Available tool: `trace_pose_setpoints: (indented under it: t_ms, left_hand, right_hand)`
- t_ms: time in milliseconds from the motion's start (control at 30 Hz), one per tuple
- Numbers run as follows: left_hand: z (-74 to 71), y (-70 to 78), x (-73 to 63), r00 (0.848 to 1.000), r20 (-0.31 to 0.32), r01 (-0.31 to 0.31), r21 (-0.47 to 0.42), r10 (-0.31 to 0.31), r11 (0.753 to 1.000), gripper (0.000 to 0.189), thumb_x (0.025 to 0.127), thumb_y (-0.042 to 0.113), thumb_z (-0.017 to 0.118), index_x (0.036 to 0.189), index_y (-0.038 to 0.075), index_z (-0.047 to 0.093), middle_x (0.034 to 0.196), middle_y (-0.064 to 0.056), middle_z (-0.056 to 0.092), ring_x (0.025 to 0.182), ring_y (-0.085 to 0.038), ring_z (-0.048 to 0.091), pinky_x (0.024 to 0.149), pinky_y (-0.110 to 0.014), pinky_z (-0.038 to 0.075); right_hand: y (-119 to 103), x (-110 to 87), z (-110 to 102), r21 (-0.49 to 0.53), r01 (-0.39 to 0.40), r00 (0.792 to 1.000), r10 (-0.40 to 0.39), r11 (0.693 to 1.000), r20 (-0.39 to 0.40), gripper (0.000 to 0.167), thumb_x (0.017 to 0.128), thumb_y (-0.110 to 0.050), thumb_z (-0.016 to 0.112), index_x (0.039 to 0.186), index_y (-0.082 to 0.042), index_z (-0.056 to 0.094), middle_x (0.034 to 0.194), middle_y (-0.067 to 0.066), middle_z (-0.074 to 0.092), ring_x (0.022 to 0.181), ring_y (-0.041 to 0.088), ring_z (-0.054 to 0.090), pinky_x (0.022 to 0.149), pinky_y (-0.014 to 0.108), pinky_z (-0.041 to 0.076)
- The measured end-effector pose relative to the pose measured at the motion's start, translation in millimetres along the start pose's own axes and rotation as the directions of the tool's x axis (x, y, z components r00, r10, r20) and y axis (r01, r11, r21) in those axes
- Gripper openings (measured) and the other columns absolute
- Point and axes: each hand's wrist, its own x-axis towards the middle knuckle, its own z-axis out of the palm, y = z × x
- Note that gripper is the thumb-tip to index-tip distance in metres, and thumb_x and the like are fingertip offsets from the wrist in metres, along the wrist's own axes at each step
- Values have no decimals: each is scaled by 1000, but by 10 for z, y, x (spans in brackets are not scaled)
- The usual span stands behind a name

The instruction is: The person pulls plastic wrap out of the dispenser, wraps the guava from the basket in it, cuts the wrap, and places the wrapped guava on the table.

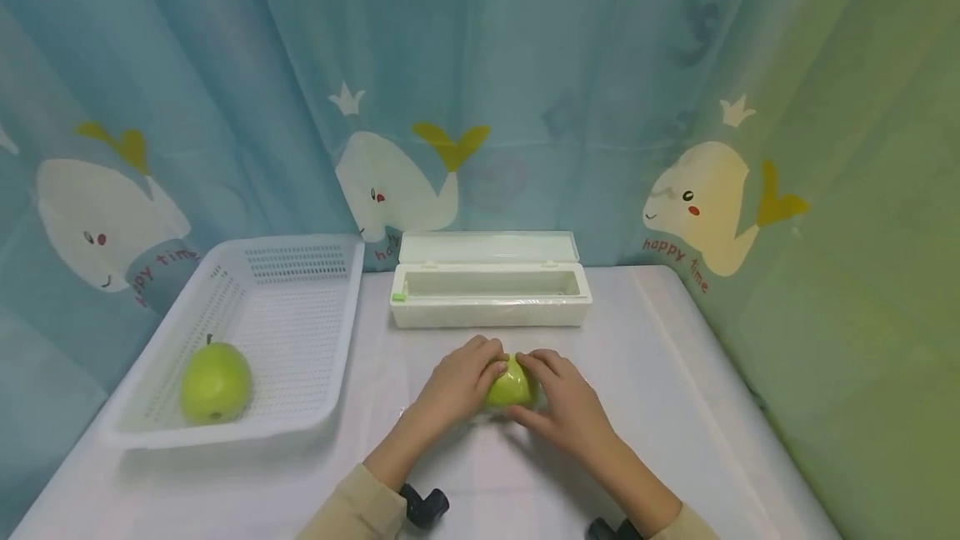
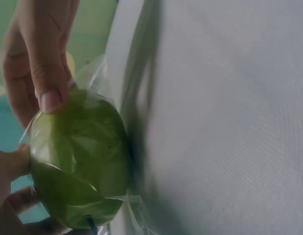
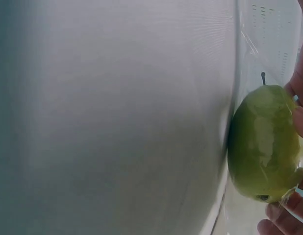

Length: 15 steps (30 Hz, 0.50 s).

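A green pear lies on the table between both hands, with clear plastic film over its skin. Wrinkles and loose edges of the film stand out around it. My left hand grips the stem side of the pear, its fingers bent over the top. From the other side my right hand holds it, fingers on top and thumb low at the front. In the right wrist view the pear shows its dark stem pointing up toward the basket.
Behind the hands stands a white film dispenser box with its lid raised. A white plastic basket on the left contains another green pear. Curtains with printed whales hang along the table's back and right edges.
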Motion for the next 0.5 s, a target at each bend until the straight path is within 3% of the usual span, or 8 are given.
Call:
trace_pose_setpoints:
  t_ms: [300,500]
  left_hand:
    - [-19,-20,16,1000,-17,-20,10,20,1000,10,102,26,55,99,17,58,94,3,59,72,-11,49,60,-24,41]
    - [1,3,-2,1000,-13,-12,-1,12,1000,10,103,24,55,98,15,57,93,2,57,70,-11,47,60,-24,40]
  right_hand:
    - [-11,98,37,-95,55,997,-59,994,-43,70,69,-48,88,124,-10,66,117,4,66,111,27,61,88,45,55]
    - [-30,78,71,-69,-6,1000,7,998,11,77,66,-52,88,129,-13,64,122,5,64,109,27,64,82,46,58]
